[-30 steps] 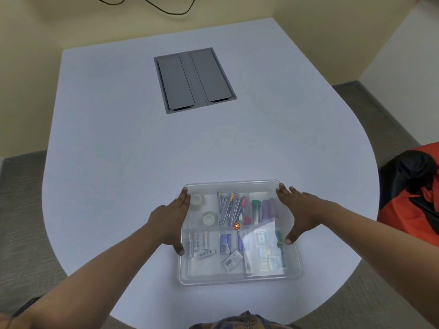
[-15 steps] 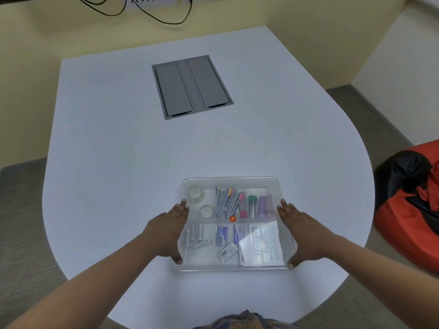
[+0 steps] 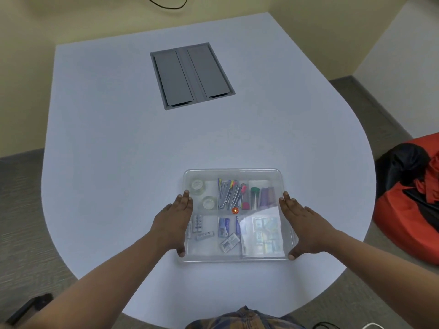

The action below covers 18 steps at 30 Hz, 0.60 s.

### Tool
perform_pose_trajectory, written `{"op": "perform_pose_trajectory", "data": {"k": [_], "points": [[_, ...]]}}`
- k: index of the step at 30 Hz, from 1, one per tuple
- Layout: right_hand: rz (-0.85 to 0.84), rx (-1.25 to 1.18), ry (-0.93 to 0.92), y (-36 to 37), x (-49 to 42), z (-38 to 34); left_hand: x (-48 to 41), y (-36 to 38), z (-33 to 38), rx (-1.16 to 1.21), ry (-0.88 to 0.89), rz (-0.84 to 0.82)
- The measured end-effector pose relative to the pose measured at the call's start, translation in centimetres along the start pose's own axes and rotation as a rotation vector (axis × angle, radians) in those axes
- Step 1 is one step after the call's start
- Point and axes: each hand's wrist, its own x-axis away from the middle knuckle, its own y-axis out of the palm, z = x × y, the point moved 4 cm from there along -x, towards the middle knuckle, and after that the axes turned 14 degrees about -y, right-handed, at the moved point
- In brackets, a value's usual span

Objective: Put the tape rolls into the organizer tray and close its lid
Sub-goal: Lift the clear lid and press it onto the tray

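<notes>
Tray [image 3: 232, 171] between left hand [image 3: 172, 224] and right hand [image 3: 303, 227], grey hatch [image 3: 192, 76] beyond

Organizer tray [image 3: 234, 172] — clear glossy plastic; table [image 3: 118, 150] — matt.

I can read no lettering; the printed labels [image 3: 229, 243] inside the organizer tray [image 3: 282, 184] are too blurred.

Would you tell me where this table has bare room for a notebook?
Bare table lies between the grey hatch and the tray, and along its left side. Crowded at the front, where the left hand and right hand flank the tray.
</notes>
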Motion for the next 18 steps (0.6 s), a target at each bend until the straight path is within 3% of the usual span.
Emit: {"op": "perform_pose_trajectory", "data": {"k": [7,11,18], "points": [[0.035,0.083,0.067,-1.2,-1.4,-1.9,0.2,-0.8,1.2,-0.026,0.005,0.01],[0.065,0.02,0.01,-2.2,-3.1,-3.2,-0.8,-1.4,2.2,0.167,0.034,-0.052],[-0.038,-0.02,0.035,-1.7,-5.0,-3.9,-2.3,0.2,4.6,0.214,0.095,-0.088]]}}
